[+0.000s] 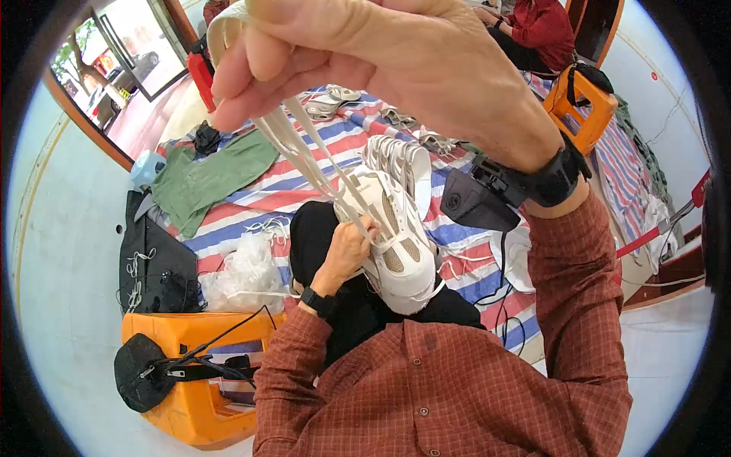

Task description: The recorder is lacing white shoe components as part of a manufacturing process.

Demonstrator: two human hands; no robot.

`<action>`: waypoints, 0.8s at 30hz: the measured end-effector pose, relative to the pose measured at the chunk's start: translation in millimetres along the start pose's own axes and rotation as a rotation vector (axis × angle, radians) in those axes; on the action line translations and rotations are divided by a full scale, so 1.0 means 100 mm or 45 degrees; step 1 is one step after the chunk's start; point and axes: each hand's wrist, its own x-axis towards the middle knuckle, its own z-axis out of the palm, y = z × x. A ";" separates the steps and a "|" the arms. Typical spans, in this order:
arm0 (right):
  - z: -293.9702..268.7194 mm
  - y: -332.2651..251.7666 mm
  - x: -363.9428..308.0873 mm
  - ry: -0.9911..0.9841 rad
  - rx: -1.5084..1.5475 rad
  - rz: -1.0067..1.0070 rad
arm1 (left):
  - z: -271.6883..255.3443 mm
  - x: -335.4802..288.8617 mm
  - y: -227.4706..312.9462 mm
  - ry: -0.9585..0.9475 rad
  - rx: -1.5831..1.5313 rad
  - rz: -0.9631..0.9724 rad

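Note:
A white sneaker [407, 283] with beige mesh panels rests on my lap, its toe toward me. My right hand [343, 57] is raised high and close to the camera, fingers curled round pale shoelaces [298, 156]. Several strands of lace run taut from it down to the sneaker's eyelets. Low at the left side of the shoe, my left hand [349, 250] is closed in a pinch by the lacing. A strand passes at its fingers, though its exact grip is partly hidden. Black bands circle both wrists.
Beyond the sneaker stands a row of white shoes [392, 154] on a striped sheet [247, 199]. A clear plastic bag [245, 276] and a green garment [217, 179] lie left. Orange stools [179, 407] stand near left and far right. A person in red [544, 34] sits at the back.

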 end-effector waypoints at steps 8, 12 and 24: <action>-0.01 -0.13 0.02 0.009 -0.046 0.010 | 0.03 -0.16 0.01 0.016 -0.271 -0.216; -0.01 -0.16 0.01 0.019 -0.057 0.010 | 0.05 -0.18 0.03 -0.005 -0.299 -0.209; -0.15 -0.32 -0.04 0.038 -0.069 -0.013 | -0.05 -0.17 0.15 -0.072 -0.278 -0.326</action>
